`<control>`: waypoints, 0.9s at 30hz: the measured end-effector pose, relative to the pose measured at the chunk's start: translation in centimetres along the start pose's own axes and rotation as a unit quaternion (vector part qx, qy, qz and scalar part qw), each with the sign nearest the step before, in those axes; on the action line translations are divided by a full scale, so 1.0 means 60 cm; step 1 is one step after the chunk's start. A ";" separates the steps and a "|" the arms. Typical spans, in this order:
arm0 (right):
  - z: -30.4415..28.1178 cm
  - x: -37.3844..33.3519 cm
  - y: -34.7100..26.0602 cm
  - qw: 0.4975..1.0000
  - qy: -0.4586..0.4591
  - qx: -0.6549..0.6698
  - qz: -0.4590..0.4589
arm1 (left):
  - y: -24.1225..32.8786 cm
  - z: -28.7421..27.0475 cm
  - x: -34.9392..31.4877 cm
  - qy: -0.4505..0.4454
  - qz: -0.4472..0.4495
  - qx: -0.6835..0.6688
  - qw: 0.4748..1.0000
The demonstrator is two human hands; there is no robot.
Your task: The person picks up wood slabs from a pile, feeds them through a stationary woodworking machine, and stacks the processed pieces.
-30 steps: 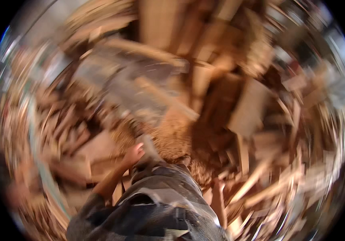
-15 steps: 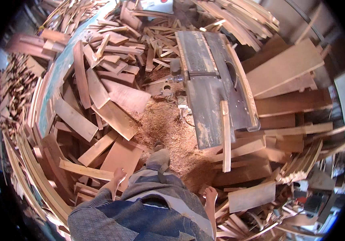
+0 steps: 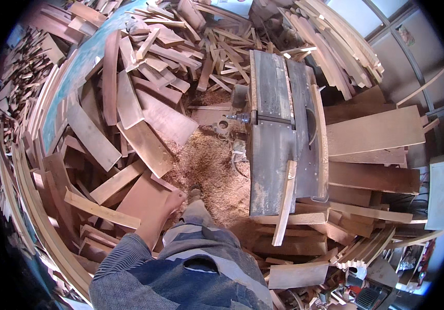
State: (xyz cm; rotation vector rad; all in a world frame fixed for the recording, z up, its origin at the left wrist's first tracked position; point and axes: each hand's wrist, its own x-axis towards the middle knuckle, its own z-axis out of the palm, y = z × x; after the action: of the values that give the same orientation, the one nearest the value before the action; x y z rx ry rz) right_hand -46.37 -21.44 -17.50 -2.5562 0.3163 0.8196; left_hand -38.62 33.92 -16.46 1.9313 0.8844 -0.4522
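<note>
My left hand (image 3: 174, 199) reaches forward at the end of its outstretched forearm, beside a wide reddish-brown board (image 3: 142, 199) on the left-hand heap. Its fingers blend into the similar-coloured wood, so their pose is unclear, and no held piece can be made out. A thin pale strip of wood (image 3: 102, 208) lies just left of my forearm. My right hand is out of sight. Ahead to the right stands a jointer-like woodworking machine (image 3: 272, 157) with a dark flat bed. A pale wooden bar (image 3: 285, 204) rests across its near end and sticks out toward me.
Wood shavings (image 3: 211, 165) cover the floor between the heap and the machine. Motor parts (image 3: 224, 126) sit at the machine's left side. Wide boards (image 3: 377, 132) are stacked to its right, with long planks (image 3: 330, 46) behind. My foot (image 3: 195, 190) is on the shavings.
My left hand has swung forward and to the right. My right hand has left the picture. The view has shifted, so the machine sits lower and farther right.
</note>
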 end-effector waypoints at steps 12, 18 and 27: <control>-0.211 0.126 -0.183 0.956 -0.127 0.025 -0.262 | -0.164 0.155 -0.195 0.167 -0.129 -0.056 0.976; -0.228 0.139 -0.197 0.884 -0.158 -0.072 -0.435 | -0.303 0.372 -0.479 0.181 -0.289 -0.099 0.935; -0.135 0.142 -0.099 0.836 -0.314 -0.167 -0.419 | -0.424 0.535 -0.622 0.318 -0.310 -0.280 0.851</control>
State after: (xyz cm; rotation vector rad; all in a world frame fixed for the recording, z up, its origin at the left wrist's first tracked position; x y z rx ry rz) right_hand -33.55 -20.72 -14.69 -2.1451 -1.1496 1.3095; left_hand -81.03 -0.88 -24.36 1.2038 1.8578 0.1235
